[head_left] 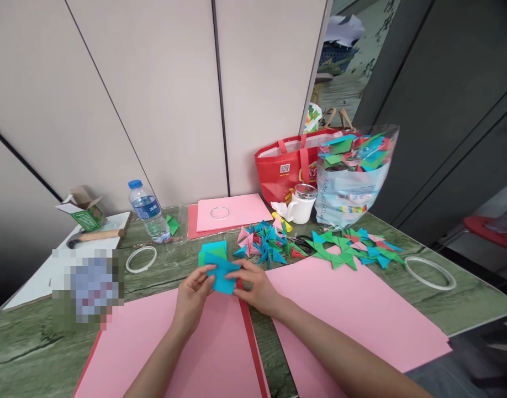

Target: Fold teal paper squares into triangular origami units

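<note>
Between my two hands is a square of blue paper (222,276), raised above the table and a little tilted. My left hand (194,290) pinches its left edge with thumb and fingers. On the opposite side my right hand (255,284) grips the right edge. Just behind the held sheet lies a small stack of blue and green paper squares (214,249), partly covered by it. Under my forearms spread large pink sheets (220,342), with a red sheet showing along their border. A pile of folded paper pieces (270,243) in blue, pink and green sits beyond my right hand.
Star-shaped paper rings (340,257) and a white hoop (431,273) lie at right; another hoop (141,259) is at left. A water bottle (149,213), hammer (98,236), white mug (303,204), red bag (282,171) and filled plastic bag (348,193) stand or lie farther back.
</note>
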The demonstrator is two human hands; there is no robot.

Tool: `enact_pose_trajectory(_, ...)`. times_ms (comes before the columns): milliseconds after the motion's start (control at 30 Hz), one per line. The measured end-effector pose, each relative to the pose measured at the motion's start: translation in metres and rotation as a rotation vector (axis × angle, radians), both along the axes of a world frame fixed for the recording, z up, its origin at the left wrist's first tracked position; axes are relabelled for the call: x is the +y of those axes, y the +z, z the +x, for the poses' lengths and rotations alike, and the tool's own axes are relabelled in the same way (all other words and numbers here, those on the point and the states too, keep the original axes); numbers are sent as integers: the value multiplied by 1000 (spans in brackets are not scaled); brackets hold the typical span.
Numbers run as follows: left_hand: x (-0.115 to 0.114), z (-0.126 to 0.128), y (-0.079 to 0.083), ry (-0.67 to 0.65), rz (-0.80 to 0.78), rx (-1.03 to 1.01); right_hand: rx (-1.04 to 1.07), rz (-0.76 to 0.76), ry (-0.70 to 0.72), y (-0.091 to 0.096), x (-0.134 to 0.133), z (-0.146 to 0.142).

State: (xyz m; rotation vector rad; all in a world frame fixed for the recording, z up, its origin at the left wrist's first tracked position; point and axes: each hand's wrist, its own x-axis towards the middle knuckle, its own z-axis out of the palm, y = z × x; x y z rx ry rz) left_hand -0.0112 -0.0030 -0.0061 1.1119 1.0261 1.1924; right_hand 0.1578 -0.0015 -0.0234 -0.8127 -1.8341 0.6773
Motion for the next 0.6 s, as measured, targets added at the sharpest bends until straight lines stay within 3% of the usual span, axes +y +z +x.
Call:
enact_pose_trajectory(200,0,1,2,21,-5,83,-3,-108,-50,1,2,0)
enact_pose_trajectory(400,-7,9,6,-70,-12,2,213,-266,-204,-3,1,-8)
enact_pose_trajectory(600,-10,11,7,-39,-34,42,294,-332,-228,-2,-1,-11)
